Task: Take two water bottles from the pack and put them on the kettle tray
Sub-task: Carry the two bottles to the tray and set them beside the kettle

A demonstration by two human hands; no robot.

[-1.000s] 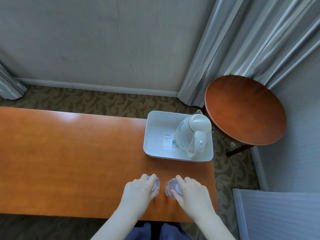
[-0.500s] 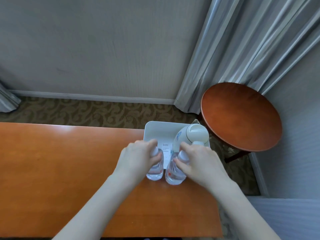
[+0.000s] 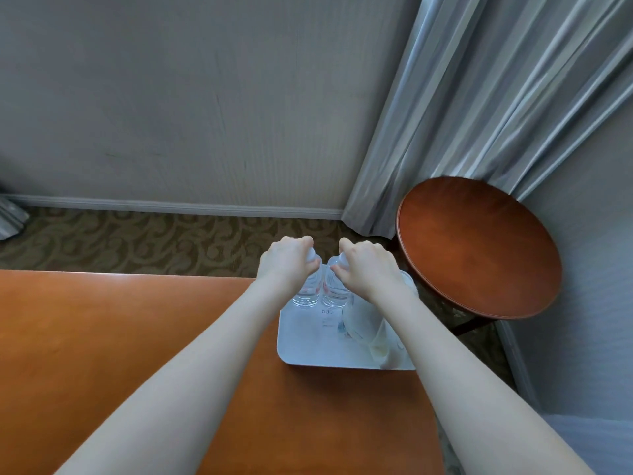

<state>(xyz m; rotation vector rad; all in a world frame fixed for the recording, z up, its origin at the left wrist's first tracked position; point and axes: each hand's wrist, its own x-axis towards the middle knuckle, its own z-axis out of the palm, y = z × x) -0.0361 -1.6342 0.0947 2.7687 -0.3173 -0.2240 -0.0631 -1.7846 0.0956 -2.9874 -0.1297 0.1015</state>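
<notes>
- The left hand (image 3: pixel 289 264) is curled tight around the top of the left bottle (image 3: pixel 306 292), its fingers wrapped over the cap so the cap barely shows
- The right hand (image 3: pixel 368 269) is closed in the same way on the top of the right bottle (image 3: pixel 334 293), with the thumb and forefinger pinching at the neck
- Both bottles are clear, stand upright, and sit side by side, touching or nearly so
- Their bases are at the far left part of the white tray (image 3: pixel 308 344); whether they already rest on its floor or hang just above it cannot be told
- The tray lies at the far right end of the orange-brown table (image 3: pixel 120 337), close to the table's edge
- A white kettle (image 3: pixel 366 329) stands in the right half of the tray, just beside the right bottle and largely hidden under the right forearm
- A small printed card (image 3: pixel 329 318) lies on the tray floor between the bottles and the kettle
- Both bare forearms reach forward across the table from the bottom of the view
- A round dark wooden side table (image 3: pixel 479 248) stands to the right of the tray, apart from the table
- Grey curtains (image 3: pixel 479 97) hang behind the round table, and a patterned carpet (image 3: pixel 137 241) runs along the foot of the wall
</notes>
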